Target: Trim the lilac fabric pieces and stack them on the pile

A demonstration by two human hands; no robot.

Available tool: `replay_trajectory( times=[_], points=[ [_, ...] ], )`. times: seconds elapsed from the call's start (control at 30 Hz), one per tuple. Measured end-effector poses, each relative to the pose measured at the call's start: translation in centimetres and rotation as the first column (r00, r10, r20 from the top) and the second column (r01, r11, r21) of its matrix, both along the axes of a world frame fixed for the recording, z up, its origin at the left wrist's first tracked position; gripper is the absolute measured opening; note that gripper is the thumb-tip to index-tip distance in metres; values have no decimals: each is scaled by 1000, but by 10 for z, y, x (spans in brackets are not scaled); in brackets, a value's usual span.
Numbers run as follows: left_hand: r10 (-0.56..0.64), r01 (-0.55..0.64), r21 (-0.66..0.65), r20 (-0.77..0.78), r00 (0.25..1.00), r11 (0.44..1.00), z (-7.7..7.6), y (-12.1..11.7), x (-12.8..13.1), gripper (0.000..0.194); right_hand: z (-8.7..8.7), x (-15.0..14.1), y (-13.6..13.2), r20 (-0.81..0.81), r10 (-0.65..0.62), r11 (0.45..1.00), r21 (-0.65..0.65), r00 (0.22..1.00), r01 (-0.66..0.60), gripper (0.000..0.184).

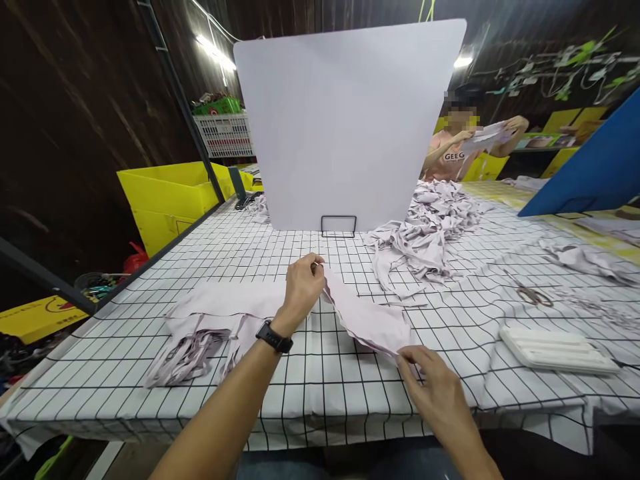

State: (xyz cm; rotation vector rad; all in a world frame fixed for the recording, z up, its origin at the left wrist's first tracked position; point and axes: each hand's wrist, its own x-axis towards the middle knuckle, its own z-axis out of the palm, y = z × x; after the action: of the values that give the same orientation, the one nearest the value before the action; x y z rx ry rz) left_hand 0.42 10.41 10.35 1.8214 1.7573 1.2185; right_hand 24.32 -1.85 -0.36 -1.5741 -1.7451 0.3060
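Observation:
My left hand (pixel 303 285), with a black watch on its wrist, pinches the far end of a pale lilac fabric piece (pixel 367 319) and lifts it a little off the table. My right hand (pixel 434 390) pinches the near end of the same piece close to the table's front edge. The cloth stretches between both hands. A flat stack of similar lilac pieces (pixel 210 327) lies to the left, partly under my left forearm.
A white checked tablecloth (pixel 150 293) covers the table. A white screen (pixel 345 120) stands behind, a heap of lilac fabric (pixel 430 233) right of it. Scissors (pixel 533 293) and a white tray (pixel 555 348) lie right. Yellow bins (pixel 165 193) stand left. Another person (pixel 457 150) handles cloth behind.

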Motion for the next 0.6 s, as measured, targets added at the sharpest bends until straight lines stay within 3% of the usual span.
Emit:
replay_trajectory(
  times=[0.13, 0.23, 0.43, 0.6],
  points=[
    [11, -11, 2, -38, 999, 1000, 4, 3, -7, 23, 28, 19, 6, -88, -220, 975, -6, 971, 221, 30],
    [15, -14, 20, -74, 997, 1000, 11, 7, -11, 24, 53, 35, 18, -158, -318, 948, -65, 935, 312, 32],
    [-12, 17, 39, -107, 994, 999, 31, 12, -14, 24, 98, 53, 47, -381, -339, 940, -93, 860, 329, 31],
    [-15, 17, 52, -38, 999, 998, 52, 12, -15, 22, 127, 55, 65, -631, -206, 973, -53, 748, 224, 30]
  ],
)
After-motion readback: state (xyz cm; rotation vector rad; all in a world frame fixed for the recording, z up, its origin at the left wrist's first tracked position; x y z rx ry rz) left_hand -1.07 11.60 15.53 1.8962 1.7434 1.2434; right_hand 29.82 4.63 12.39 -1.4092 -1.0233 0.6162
